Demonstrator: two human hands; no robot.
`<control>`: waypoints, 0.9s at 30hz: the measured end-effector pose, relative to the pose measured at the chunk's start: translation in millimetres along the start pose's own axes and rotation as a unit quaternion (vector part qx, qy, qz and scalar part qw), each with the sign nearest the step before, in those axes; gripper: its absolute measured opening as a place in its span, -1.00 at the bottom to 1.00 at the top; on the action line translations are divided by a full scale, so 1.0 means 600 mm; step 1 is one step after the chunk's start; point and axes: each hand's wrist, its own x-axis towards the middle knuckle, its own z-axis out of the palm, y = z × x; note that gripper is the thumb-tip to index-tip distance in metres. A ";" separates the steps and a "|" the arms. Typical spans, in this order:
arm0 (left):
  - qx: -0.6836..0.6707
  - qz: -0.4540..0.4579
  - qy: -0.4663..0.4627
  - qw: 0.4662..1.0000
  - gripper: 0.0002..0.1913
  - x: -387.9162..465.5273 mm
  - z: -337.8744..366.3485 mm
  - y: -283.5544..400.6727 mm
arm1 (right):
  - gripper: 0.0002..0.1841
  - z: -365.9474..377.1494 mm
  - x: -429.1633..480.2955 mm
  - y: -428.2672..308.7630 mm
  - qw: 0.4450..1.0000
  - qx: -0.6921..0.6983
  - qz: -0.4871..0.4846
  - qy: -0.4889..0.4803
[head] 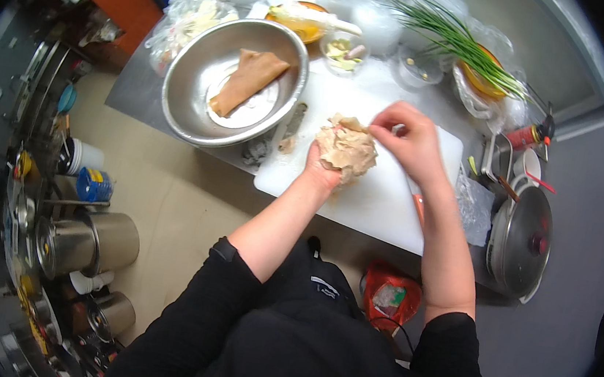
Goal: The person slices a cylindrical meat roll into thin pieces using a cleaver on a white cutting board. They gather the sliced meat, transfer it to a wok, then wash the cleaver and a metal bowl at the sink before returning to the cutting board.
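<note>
A loose heap of thin, pale brown meat slices (348,146) rests in my left hand (322,168), raised over a white cutting board (382,213). The thumb and forefinger of my right hand (409,139) pinch the heap's right edge. Partly hidden by my right forearm, an orange handle (418,207) lies at the board's right side. Small brown scraps (287,144) are on the board's left part. To the left stands a large steel bowl (179,95) holding a folded brown slab of meat or skin (250,81).
Behind the board are a plastic tub of cut vegetables (343,55), another clear tub (418,71) and long green chives (460,45) over a bowl. A lidded pan (522,242) stands at right, near a gas torch (531,135). A red bag (391,292) sits below the table edge.
</note>
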 end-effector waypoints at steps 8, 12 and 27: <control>-0.014 0.011 0.011 1.000 -0.57 -0.097 0.011 0.043 | -0.85 0.071 -0.022 0.194 0.979 0.074 0.174 -0.077; 0.005 0.055 -0.016 0.998 -0.55 -0.168 0.025 0.078 | -0.81 0.236 -0.009 0.229 0.982 0.064 0.133 -0.116; 0.116 0.143 -0.034 0.982 -0.55 -0.215 0.085 0.135 | -0.85 0.284 0.056 0.221 0.986 -0.133 0.008 -0.098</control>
